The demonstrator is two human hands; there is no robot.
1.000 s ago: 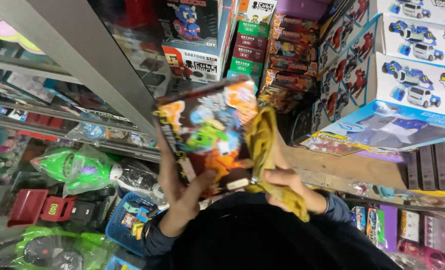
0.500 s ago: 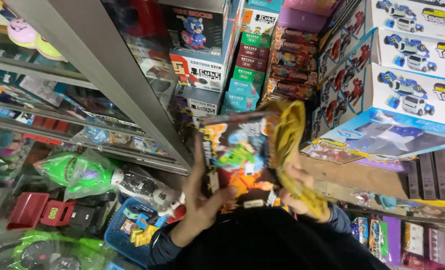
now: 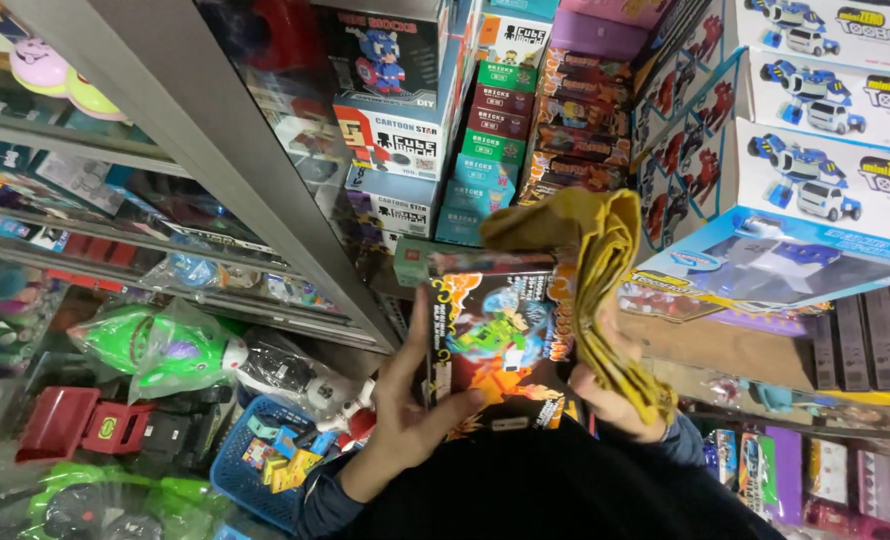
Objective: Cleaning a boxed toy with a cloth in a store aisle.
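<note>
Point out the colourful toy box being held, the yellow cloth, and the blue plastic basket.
Colourful cardboard toy box (image 3: 500,335): head view, middle of its printed front.
Crumpled yellow cloth (image 3: 595,270): head view, its folded middle.
Blue plastic basket (image 3: 240,470): head view, left wall.

Stacked small boxes (image 3: 495,130) and big robot-toy cartons (image 3: 825,150) wall off the shelf ahead, leaving only a narrow gap just above the held toy box (image 3: 500,340). A grey shelf post (image 3: 215,160) bars the left. Bagged toys (image 3: 165,345) and a blue basket (image 3: 250,470) crowd the lower left.
</note>
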